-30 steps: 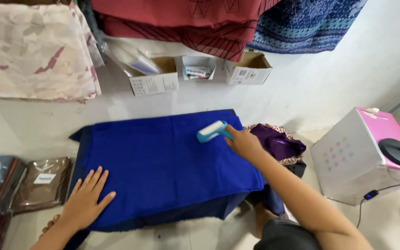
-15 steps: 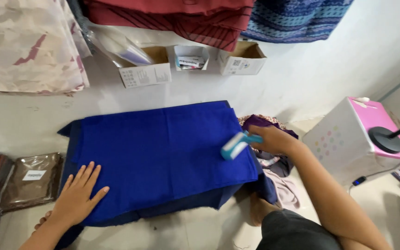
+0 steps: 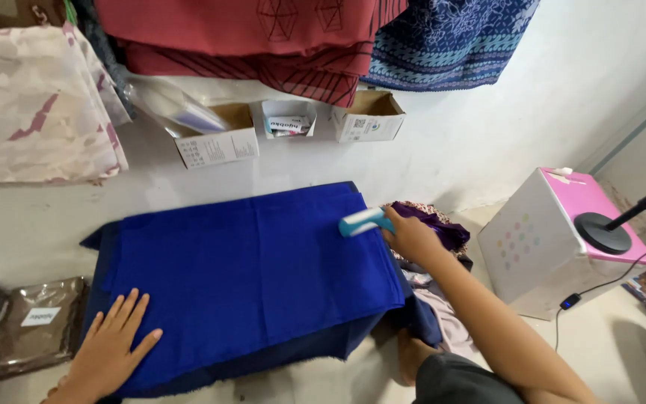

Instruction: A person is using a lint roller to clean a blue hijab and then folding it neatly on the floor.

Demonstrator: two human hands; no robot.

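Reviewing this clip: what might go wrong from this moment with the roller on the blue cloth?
The right hand holds the lint roller near the far right edge of the blue cloth; a stroke there may run off onto the purple fabric beside it. The left hand pins only the near left corner, so the cloth could bunch under the roller. The cloth overhangs its support at the front and might slide.

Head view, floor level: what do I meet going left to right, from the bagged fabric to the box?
Brown bagged fabric → left hand flat on the blue cloth → lint roller → right hand holding it → purple cloth pile → white box with pink top → black round stand base.
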